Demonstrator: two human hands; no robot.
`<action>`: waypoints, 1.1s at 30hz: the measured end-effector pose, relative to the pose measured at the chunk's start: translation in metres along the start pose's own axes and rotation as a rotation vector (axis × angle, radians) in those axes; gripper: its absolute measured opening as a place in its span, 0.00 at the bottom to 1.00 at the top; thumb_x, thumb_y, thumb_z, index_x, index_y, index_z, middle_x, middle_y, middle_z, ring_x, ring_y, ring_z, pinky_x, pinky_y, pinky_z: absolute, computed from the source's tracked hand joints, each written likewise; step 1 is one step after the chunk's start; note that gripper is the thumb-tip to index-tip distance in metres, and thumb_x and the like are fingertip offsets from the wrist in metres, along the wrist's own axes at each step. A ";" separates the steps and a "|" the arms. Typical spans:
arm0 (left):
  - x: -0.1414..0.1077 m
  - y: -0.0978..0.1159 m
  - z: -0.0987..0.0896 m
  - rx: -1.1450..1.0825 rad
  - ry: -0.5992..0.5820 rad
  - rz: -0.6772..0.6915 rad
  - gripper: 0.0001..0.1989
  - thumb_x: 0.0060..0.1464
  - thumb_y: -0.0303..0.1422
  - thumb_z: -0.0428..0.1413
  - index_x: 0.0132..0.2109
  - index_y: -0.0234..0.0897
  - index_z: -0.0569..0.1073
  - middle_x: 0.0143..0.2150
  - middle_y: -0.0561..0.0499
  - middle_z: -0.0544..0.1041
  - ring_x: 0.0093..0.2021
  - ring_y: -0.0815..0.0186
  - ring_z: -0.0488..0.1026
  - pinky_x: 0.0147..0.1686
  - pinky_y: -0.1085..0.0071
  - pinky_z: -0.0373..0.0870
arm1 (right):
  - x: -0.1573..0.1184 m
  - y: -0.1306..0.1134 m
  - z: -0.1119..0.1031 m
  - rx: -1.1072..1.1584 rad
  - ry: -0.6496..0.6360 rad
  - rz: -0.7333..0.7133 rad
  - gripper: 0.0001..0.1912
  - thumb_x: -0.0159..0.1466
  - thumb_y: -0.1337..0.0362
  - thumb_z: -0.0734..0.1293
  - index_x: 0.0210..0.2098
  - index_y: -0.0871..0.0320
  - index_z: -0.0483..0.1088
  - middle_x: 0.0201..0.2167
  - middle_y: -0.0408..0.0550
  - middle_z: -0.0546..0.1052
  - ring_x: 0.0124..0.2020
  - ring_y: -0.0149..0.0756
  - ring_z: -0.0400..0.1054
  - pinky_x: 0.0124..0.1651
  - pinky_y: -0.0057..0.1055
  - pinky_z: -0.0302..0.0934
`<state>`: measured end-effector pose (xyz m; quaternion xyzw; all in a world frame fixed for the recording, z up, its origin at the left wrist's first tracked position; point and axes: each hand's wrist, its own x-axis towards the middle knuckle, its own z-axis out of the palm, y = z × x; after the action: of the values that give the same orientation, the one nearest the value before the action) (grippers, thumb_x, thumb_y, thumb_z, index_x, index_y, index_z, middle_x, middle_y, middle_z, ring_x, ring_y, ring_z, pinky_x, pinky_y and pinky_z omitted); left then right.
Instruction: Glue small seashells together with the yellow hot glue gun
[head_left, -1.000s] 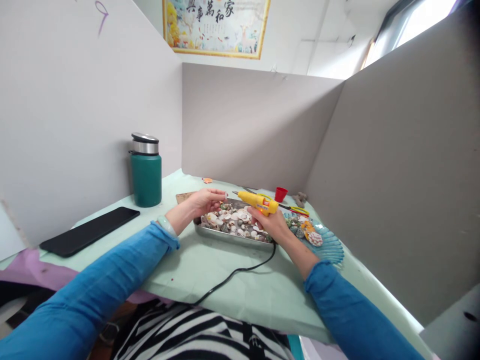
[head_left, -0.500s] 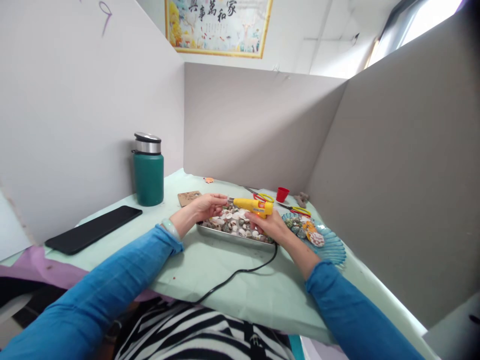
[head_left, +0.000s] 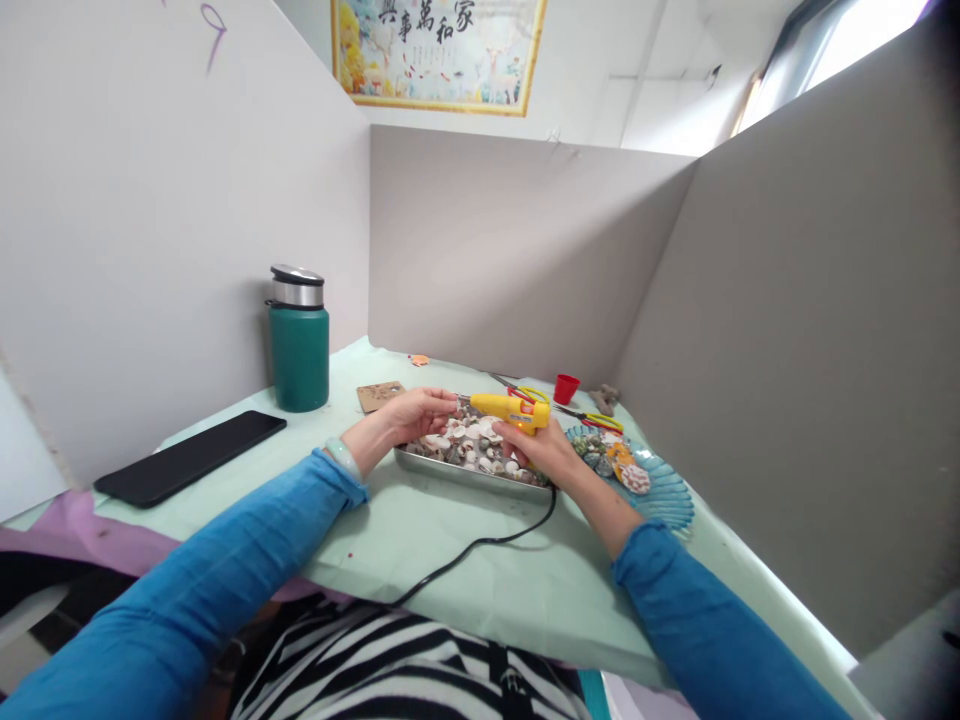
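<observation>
My right hand (head_left: 538, 446) is wrapped round the handle of a yellow glue gun (head_left: 504, 408), whose nozzle points left. At that nozzle, my left hand (head_left: 421, 412) has its fingertips pinched together; whatever is between them is too small to make out. Both hands are above a metal tray (head_left: 465, 478) holding many small shells (head_left: 472, 440). A black cord (head_left: 487, 541) runs from near my right hand to the table's front edge. Right of that hand, a blue glass plate (head_left: 671, 497) bears shells and an orange piece.
A green bottle (head_left: 300, 355) and a black phone-like slab (head_left: 191, 458) stand and lie at left. Behind the tray are brown card (head_left: 380, 396), scissors (head_left: 529, 395), a red cup (head_left: 566, 389) and more scissors (head_left: 600, 421). Grey partitions (head_left: 517, 250) surround the table.
The whole view has shifted very slightly. Both hands keep their hold and place, with the glue gun's nozzle still at my left fingertips.
</observation>
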<state>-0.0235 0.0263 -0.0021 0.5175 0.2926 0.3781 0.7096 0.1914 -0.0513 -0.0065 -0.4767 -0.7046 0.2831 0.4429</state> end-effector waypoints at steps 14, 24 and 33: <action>0.002 0.000 -0.004 -0.024 -0.034 0.006 0.07 0.45 0.21 0.58 0.35 0.30 0.70 0.23 0.53 0.72 0.18 0.77 0.67 0.22 0.79 0.67 | -0.001 0.000 -0.002 -0.054 -0.017 -0.004 0.22 0.53 0.47 0.65 0.17 0.59 0.67 0.11 0.40 0.65 0.12 0.24 0.54 0.18 0.23 0.52; 0.000 0.001 -0.001 -0.041 -0.001 0.021 0.09 0.43 0.21 0.59 0.36 0.29 0.71 0.24 0.52 0.73 0.19 0.77 0.67 0.22 0.79 0.67 | -0.003 -0.001 -0.002 -0.050 -0.031 0.000 0.21 0.53 0.47 0.65 0.17 0.59 0.67 0.10 0.39 0.65 0.13 0.24 0.55 0.18 0.23 0.52; 0.001 0.000 -0.003 -0.036 -0.027 0.009 0.08 0.41 0.20 0.60 0.32 0.29 0.71 0.22 0.52 0.71 0.19 0.75 0.67 0.22 0.77 0.66 | -0.001 -0.001 -0.001 -0.024 -0.026 0.005 0.20 0.53 0.48 0.66 0.21 0.60 0.67 0.14 0.41 0.68 0.13 0.23 0.55 0.17 0.23 0.52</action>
<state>-0.0251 0.0281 -0.0032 0.5111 0.2738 0.3796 0.7209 0.1925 -0.0527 -0.0056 -0.4801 -0.7123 0.2821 0.4273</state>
